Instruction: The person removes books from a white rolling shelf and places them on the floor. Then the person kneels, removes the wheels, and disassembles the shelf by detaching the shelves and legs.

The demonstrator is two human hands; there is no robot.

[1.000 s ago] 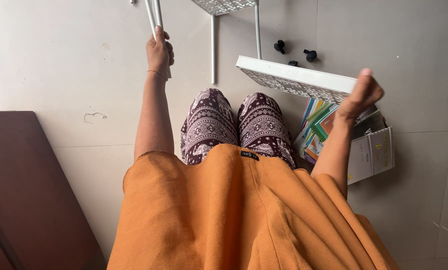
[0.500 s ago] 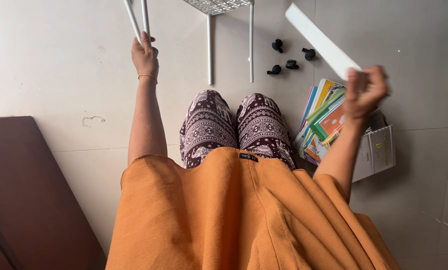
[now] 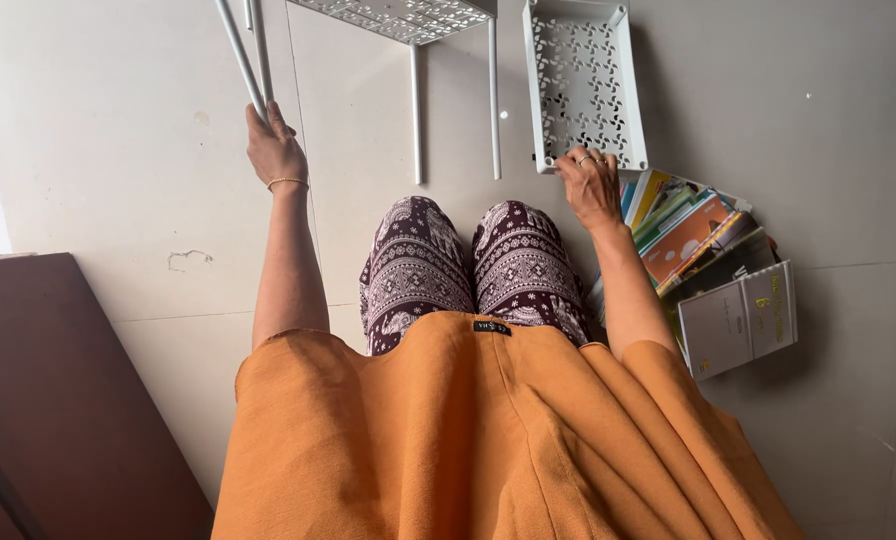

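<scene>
**Two hands on white metal rack parts**

Two hands are at work above a pale tiled floor [image 3: 118,150]. At far left lies a dark brown board [image 3: 58,400]. The left hand [image 3: 274,152], a thin bangle at its wrist, has its grip closed round two slim white rods [image 3: 248,55] that slant up and out of the top edge. Just right of them stands part of a white rack frame [image 3: 408,18], with a perforated shelf and two thin legs [image 3: 454,100] pointing toward the patterned trousers [image 3: 473,265]. Farther right, the right hand [image 3: 590,185] has its fingers curled over the near rim of a white perforated tray [image 3: 580,85], which lies flat with its open side up. Beside that wrist sits a stack of colourful books [image 3: 703,250] on the floor.
</scene>
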